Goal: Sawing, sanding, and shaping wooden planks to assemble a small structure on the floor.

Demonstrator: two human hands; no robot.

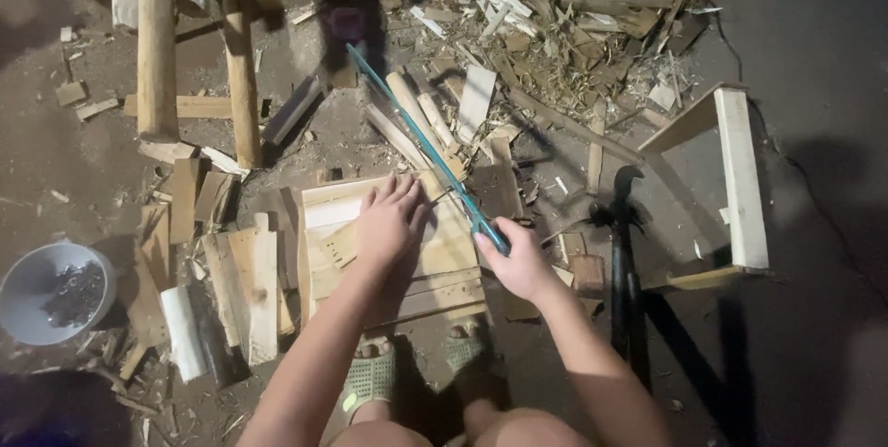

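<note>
The teal-framed hand saw [421, 137] crosses the pale wooden slat panel [388, 253] on the ground, right hand [518, 262] fingers clenched on its handle; left hand [388, 220] pressed flat, fingers released. A round white bowl [18, 290] holds dark nails.

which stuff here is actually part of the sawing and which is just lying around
In use:
- right hand gripping the teal-handled saw
- left hand pressing flat on the pale wooden board assembly

Lying about:
- white bowl of dark small pieces
- black hammer
- open wooden box frame
- round poles
- pile of offcuts and shavings
</note>
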